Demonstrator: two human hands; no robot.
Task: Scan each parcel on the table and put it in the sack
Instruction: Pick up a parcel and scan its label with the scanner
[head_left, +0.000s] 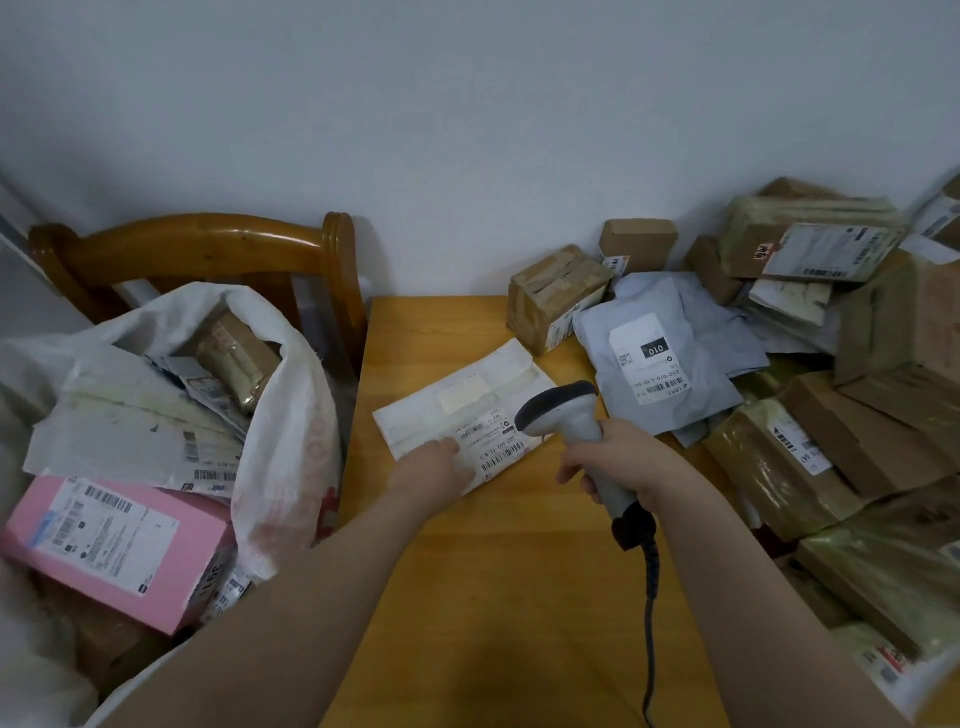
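Two hands busy: left hand (441, 464) fingers laid flat on crinkly white mailer (457, 400), right hand (621, 462) wrapped round smooth grey scanner (563, 413) handle, woven sack (291, 441) bulging nearby.

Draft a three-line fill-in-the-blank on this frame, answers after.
The right hand grips a ____.
The left hand rests on a white parcel lying on the ____.
The black tag on the grey mailer reads ____.
Answers: scanner; table; 010.
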